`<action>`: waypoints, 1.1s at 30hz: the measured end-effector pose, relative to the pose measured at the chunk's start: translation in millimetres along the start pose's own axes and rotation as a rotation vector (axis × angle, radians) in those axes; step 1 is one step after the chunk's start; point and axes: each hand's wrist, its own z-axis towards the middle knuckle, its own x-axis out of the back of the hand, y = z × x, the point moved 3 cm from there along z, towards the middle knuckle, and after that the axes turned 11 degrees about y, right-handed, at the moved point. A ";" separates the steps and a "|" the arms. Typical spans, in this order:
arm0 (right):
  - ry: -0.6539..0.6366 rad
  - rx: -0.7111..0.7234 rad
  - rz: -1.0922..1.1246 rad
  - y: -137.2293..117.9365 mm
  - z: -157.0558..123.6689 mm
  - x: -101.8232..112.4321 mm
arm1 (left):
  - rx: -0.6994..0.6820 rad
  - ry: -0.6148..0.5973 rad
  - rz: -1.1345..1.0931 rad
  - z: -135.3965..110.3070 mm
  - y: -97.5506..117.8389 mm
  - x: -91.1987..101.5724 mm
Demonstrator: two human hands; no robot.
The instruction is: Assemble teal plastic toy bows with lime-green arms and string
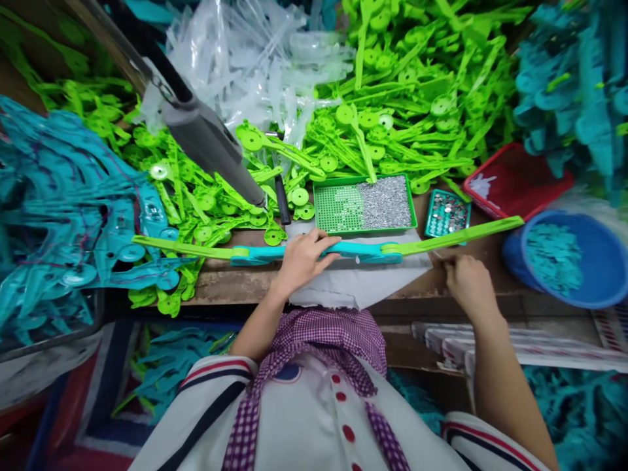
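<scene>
My left hand (305, 260) is closed round the teal middle of a long plastic piece (363, 249), whose jointed light-green arms stretch out to both sides. The piece lies crosswise over a white cloth (387, 281) at the table's front edge. Below its right arm, my right hand (467, 278) has its fingers pinched together; whatever is in them is too small to make out. A grey power screwdriver (210, 144) hangs at a slant to the left, tip down. Beyond the piece stands a green basket (338, 231) with many small silver metal bits.
Heaps of light-green plastic arms (407, 118) cover the back. Teal parts (63, 209) pile up at left. A small teal tray (429, 232) of metal pieces, a red tray (520, 190) and a blue bucket (606, 275) stand right. A black-handled tool (282, 199) lies near the basket.
</scene>
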 end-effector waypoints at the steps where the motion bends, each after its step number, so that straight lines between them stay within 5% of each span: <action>1: -0.008 -0.018 0.028 -0.5 -6.8 12.5 | 0.002 -0.002 0.003 0.2 -0.3 -0.2; 5: 0.044 -0.104 0.368 -32.5 -38.2 72.3 | -0.017 0.005 0.008 -2.5 2.8 0.7; 8: 0.040 0.144 0.453 -79.8 -36.4 95.4 | -0.028 0.024 0.023 -8.9 7.5 1.9; 11: -0.074 0.428 0.229 -110.5 -8.8 88.6 | -0.045 0.046 0.024 -17.4 12.2 2.5; 16: -0.191 0.677 -0.077 -124.6 28.4 79.8 | -0.075 0.058 0.026 -25.5 16.0 1.6; 25: -0.295 0.823 -0.241 -142.9 32.8 96.8 | -0.076 0.061 0.027 -23.9 18.5 5.7; 33: -0.436 0.987 -0.346 -182.8 49.9 91.1 | -0.081 0.042 0.003 -26.8 19.6 5.5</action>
